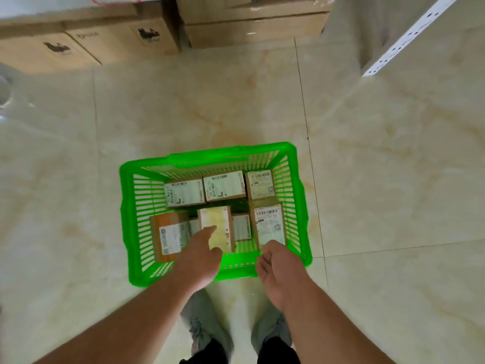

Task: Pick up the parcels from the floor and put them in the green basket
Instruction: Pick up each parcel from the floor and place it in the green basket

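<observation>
The green basket stands on the tiled floor right in front of my feet. Several brown parcels with white labels lie inside it, among them three along the far side and one at the right wall. My left hand reaches over the near rim and pinches the near end of a parcel with a yellowish label, forefinger on top and thumb below. That parcel rests across others in the middle. My right hand hovers at the near right rim, fingers loosely curled, holding nothing.
Large cardboard boxes line the far side of the floor. A white perforated shelf post slants in at the upper right. Clear plastic wrap shows at the left edge. My grey shoes stand just behind the basket.
</observation>
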